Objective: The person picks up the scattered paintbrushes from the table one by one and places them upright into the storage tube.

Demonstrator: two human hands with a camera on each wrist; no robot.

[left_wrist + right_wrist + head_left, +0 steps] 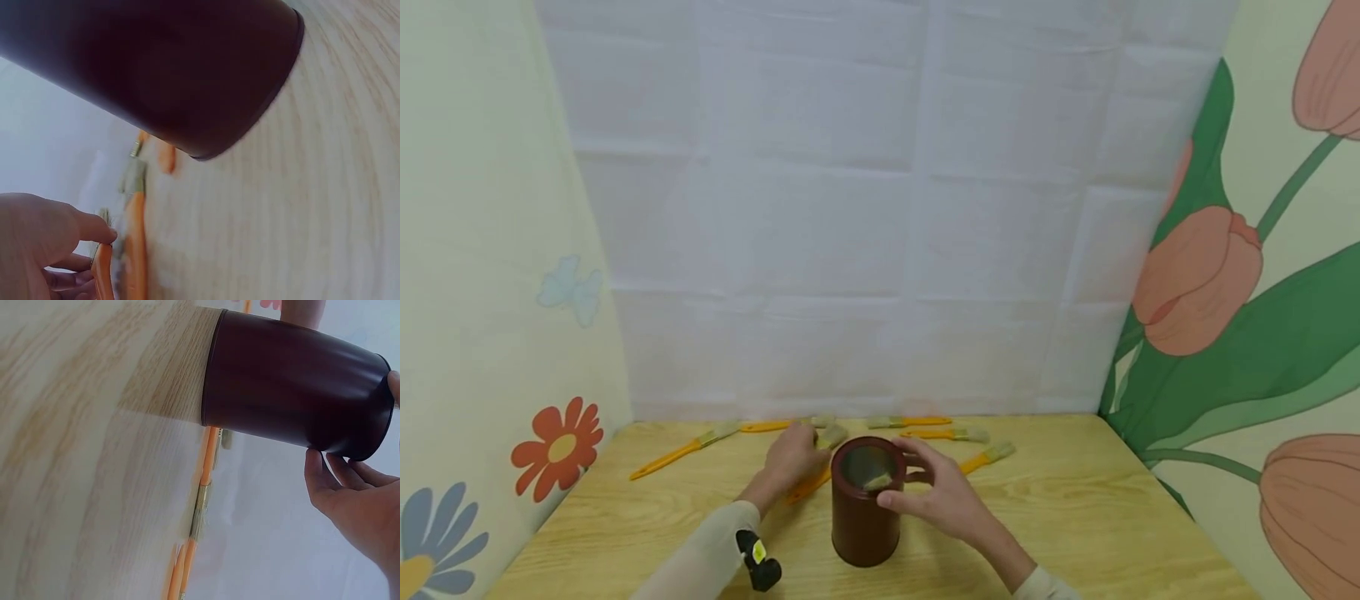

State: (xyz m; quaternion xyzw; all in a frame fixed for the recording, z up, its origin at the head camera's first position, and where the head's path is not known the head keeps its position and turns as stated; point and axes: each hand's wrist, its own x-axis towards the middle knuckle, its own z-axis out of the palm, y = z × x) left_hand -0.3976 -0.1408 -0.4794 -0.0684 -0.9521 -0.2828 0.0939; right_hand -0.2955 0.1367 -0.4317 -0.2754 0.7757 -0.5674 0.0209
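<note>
Upright near the front middle of the wooden table stands a dark brown cylindrical cup, its mouth open upward with one brush head just visible inside. Its position between the two hands seems deliberate: either hand can reach its rim without crossing the other. The right hand curls round the cup's rim and upper wall, thumb on the far side and fingers on the near side, apparently to steady it so it does not tip or slide. The left hand reaches past the cup's left side and pinches an orange-handled paintbrush that lies slanting on the table; the left wrist view shows thumb and fingers closed on its handle.

Further orange-handled brushes lie scattered flat along the far edge, close to the white backdrop, so room behind them is tight. One long brush lies off to the left, well apart from the cup. Bare wood spreads to the right of the cup, bounded by the flower-printed side panels.
</note>
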